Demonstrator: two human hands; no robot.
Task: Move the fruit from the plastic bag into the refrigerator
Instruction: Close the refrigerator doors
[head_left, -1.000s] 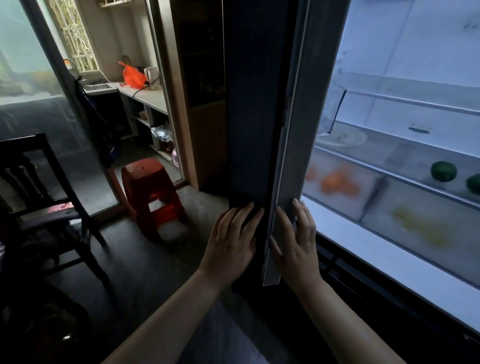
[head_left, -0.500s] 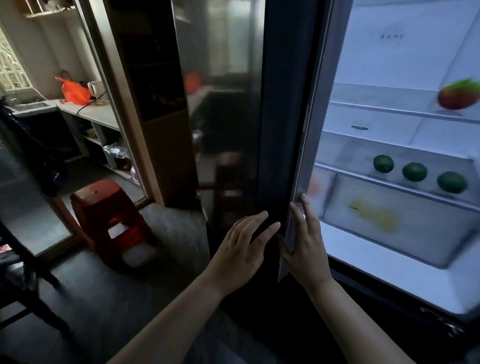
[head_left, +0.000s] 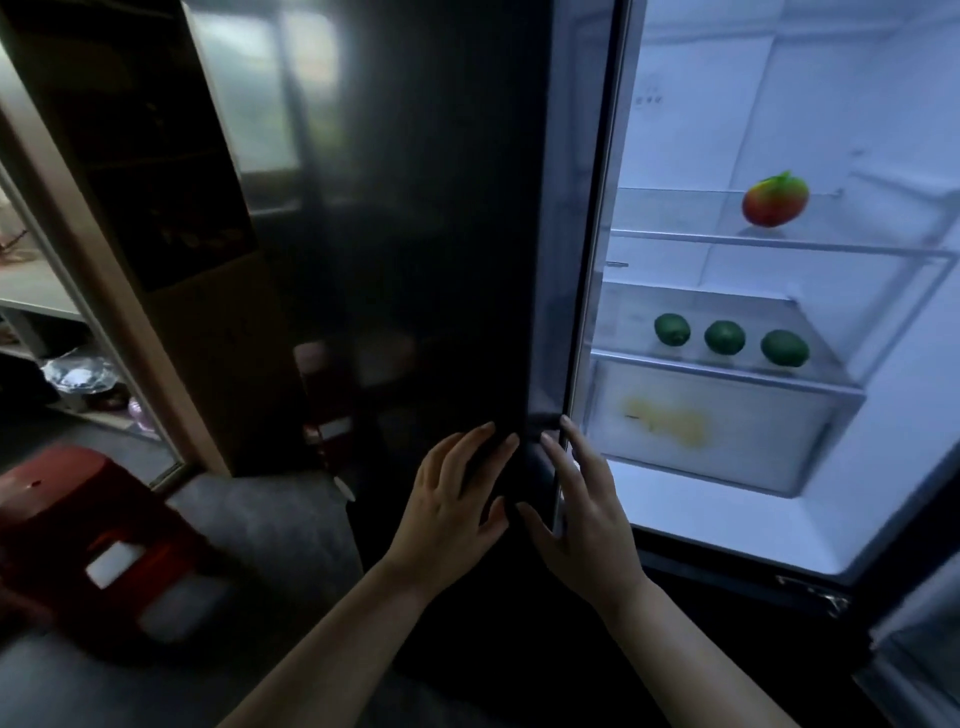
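The room was a dim kitchen corner with a dark floor and a red plastic stool (head_left: 78, 519) at the lower left. A tall, glossy black refrigerator door (head_left: 415, 234) filled the middle, standing ajar, with the lit white refrigerator (head_left: 779, 104) compartment open to its right. At the compartment's bottom sat a frosted crisper drawer (head_left: 753, 467), and something yellow (head_left: 670, 423) showed blurred through its front. The left hand (head_left: 452, 512) lay flat on the door's outer face, fingers straight and spread, grasping nothing. The right hand (head_left: 587, 525) rested just beside it against the door's edge, fingers likewise straight and holding nothing. On the upper glass shelf (head_left: 675, 236) lay a red-and-green mango (head_left: 775, 200), its long axis tilted, the green end up and to the right. On the shelf below it, three green limes (head_left: 724, 337) sat apart in a left-to-right row.
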